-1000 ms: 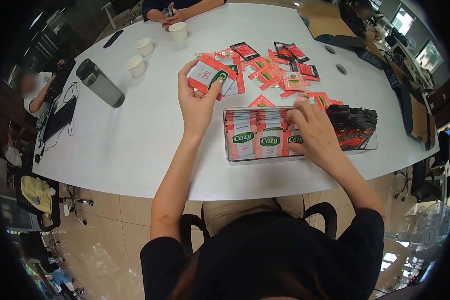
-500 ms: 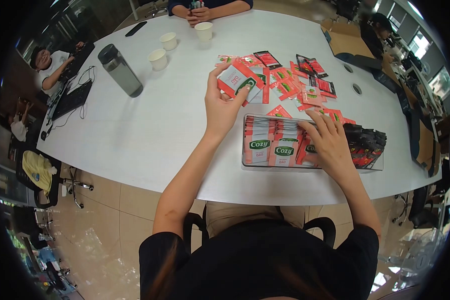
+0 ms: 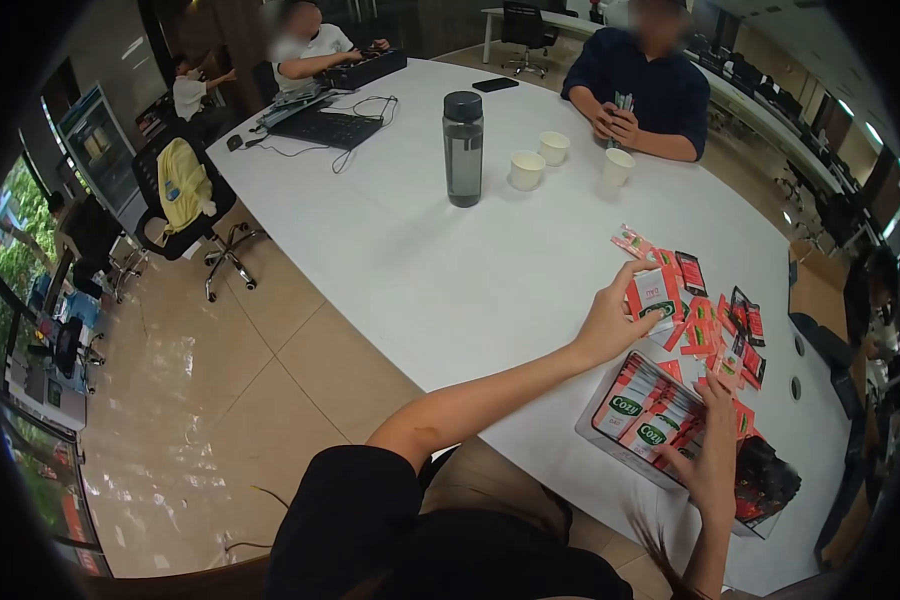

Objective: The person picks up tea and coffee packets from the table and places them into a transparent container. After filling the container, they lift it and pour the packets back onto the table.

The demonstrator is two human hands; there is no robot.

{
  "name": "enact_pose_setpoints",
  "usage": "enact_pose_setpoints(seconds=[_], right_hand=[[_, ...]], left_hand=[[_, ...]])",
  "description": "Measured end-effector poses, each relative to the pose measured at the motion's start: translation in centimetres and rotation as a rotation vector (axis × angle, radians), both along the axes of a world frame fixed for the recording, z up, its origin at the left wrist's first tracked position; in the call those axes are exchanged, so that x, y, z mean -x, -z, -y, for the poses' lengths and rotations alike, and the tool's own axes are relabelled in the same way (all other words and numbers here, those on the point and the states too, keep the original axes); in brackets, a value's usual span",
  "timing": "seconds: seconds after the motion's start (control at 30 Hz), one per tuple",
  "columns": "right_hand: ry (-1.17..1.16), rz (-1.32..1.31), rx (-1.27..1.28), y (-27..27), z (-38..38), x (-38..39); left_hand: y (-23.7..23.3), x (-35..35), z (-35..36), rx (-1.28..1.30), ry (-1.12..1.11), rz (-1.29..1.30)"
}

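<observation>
Between its thumb and fingers, my left hand (image 3: pixel 606 328) grips a red-and-white Cozy tea sachet (image 3: pixel 654 292) above the table. My right hand (image 3: pixel 712 455) reaches over a clear plastic box (image 3: pixel 620 452), thumb and fingers apart, fingertips at the packed sachets. Inside the box, upright Cozy sachets (image 3: pixel 626 404) fill the left part, and dark sachets (image 3: pixel 765 480) fill the right end. My right hand hides part of the middle. Just beyond the box lies a loose pile of red sachets (image 3: pixel 703 330), with several black-and-red sachets (image 3: pixel 690 275) among them.
A grey bottle (image 3: pixel 463 155) stands on the white table (image 3: pixel 390 240), near three paper cups (image 3: pixel 527 171). Across from me a person in a dark shirt (image 3: pixel 610 70) holds several markers. A phone (image 3: pixel 496 85), a laptop (image 3: pixel 327 127) and cables lie farther back.
My view has swung left, so the table and box appear farther right and tilted. The left hand still holds its sachet, and the right hand stays over the box.
</observation>
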State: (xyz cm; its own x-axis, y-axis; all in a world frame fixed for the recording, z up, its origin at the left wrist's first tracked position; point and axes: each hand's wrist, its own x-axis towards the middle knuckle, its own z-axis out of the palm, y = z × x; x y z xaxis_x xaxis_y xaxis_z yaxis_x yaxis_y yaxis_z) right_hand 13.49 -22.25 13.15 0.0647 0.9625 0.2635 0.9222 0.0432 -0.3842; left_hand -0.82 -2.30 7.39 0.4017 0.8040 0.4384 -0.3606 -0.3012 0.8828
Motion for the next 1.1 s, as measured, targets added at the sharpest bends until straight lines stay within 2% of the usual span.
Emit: enact_pose_setpoints(seconds=[0.17, 0.33, 0.43, 0.53, 0.7, 0.8, 0.93, 0.97, 1.07, 1.1], right_hand=[[-0.008, 0.203, 0.090, 0.8, -1.9, 2.3], [-0.002, 0.274, 0.107, 1.2, -2.3, 2.0], [0.012, 0.296, 0.101, 1.2, -2.4, 1.8], [0.006, 0.335, 0.114, 1.2, -2.2, 1.6], [-0.015, 0.361, 0.108, 1.8, -2.0, 1.0], [-0.032, 0.248, 0.123, 1.1, -1.9, 0.9], [-0.012, 0.005, -0.152, 0.9, -2.5, -0.5], [0.083, -0.062, -0.220, 0.5, -2.9, -0.1], [0.160, -0.613, -0.273, -1.0, -4.6, 0.5], [0.126, -0.574, -0.296, -1.2, -5.2, 0.1]], left_hand=[[0.1, -0.1, 0.0, 0.017, 0.022, -0.002], [-0.4, 0.0, 0.4, 0.044, 0.045, 0.019], [-0.1, -0.1, 0.3, -0.059, 0.003, -0.047], [-0.1, -0.2, 0.6, -0.082, -0.038, 0.044], [-0.1, -0.2, 1.1, 0.093, 0.103, 0.121], [-0.6, -0.2, 0.9, 0.058, 0.109, 0.112], [-1.1, -0.1, 1.3, 0.114, 0.202, 0.132], [-1.2, 0.0, 1.4, 0.129, 0.237, 0.133], [-1.8, 0.2, 2.1, 0.163, 0.334, 0.107], [-2.0, 0.1, 2.3, 0.129, 0.344, 0.108]])
